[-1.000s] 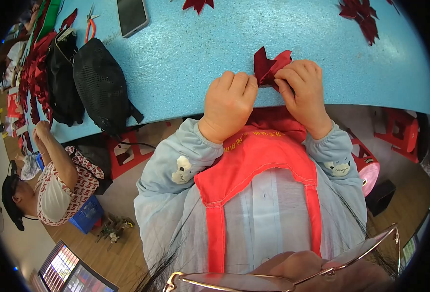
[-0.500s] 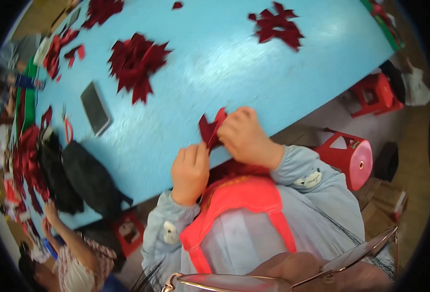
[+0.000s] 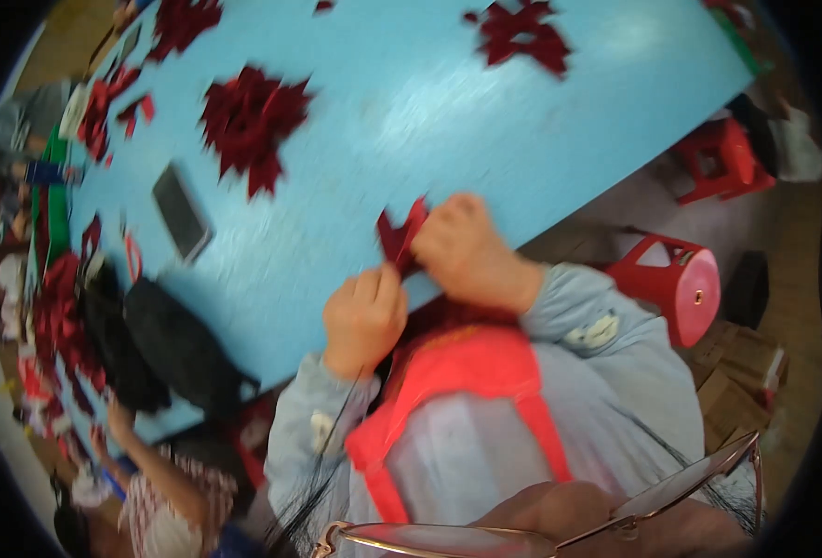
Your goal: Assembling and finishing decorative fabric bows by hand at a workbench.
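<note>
Both hands meet at the near edge of the light-blue worktop [image 3: 485, 121], pinching a dark red folded paper piece [image 3: 400, 237] between them. The right hand [image 3: 471, 246] clamps its upper side, nearer its bulk; the left hand [image 3: 364, 316] grips the lower tip (fingers curled tight). The piece's long axis runs up and away from the chest. A phone [image 3: 181, 212] and a red paper flower [image 3: 248, 121] lie well apart.

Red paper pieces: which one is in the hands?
The small folded dark red paper piece, pinched between left hand and right hand; the big spiky red paper flower lies untouched farther up the table.
</note>
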Demonstrator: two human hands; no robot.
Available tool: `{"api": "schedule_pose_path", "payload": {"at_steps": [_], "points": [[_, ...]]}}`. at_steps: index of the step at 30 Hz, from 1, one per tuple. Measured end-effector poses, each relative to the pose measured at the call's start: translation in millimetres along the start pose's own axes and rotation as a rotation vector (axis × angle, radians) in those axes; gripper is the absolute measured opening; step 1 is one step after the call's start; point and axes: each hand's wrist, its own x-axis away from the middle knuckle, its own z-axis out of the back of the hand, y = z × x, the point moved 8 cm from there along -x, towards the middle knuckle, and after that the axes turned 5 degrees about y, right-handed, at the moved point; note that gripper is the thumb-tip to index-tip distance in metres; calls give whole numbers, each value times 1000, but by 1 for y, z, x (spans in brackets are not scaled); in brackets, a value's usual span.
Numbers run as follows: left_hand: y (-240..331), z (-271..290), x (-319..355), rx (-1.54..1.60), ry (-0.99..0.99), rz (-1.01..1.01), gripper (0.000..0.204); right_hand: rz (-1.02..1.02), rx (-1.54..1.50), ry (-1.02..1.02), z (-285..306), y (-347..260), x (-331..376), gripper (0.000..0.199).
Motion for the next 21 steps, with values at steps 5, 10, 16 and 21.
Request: {"api": "schedule_pose_path", "payload": {"at_steps": [5, 10, 16, 21], "points": [[-4, -5, -5, 71, -33, 15, 10, -56, -62, 18, 10, 4, -4, 15], [-9, -5, -4, 116, 4, 70, 14, -60, -80, 2, 5, 6, -6, 13], [-6, -3, 0, 106, 33, 56, 15, -70, -95, 12, 4, 3, -2, 12], [-7, -4, 3, 102, 29, 53, 17, -79, -88, 17, 4, 3, -1, 12]]}}
